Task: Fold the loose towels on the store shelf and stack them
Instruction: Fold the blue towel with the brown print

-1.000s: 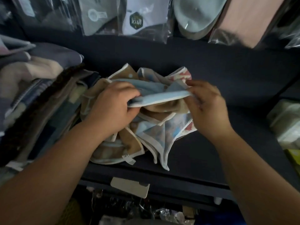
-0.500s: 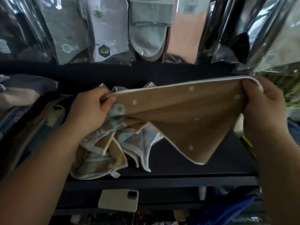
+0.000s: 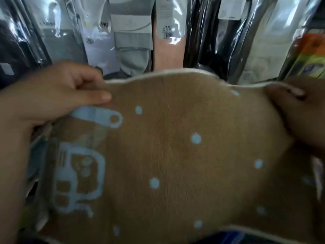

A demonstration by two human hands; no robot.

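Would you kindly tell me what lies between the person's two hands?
In the head view, the brown dotted towel spans from left hand to right hand, both gripping its top edge.

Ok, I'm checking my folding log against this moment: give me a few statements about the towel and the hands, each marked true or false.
1. The left hand and the right hand each pinch the brown towel near its top edge. True.
2. The towel is folded into a small square. False: it is spread wide between the hands.
3. The towel bears light blue dots. True.
4. Nothing hangs behind the towel. False: plastic-wrapped packages hang there.
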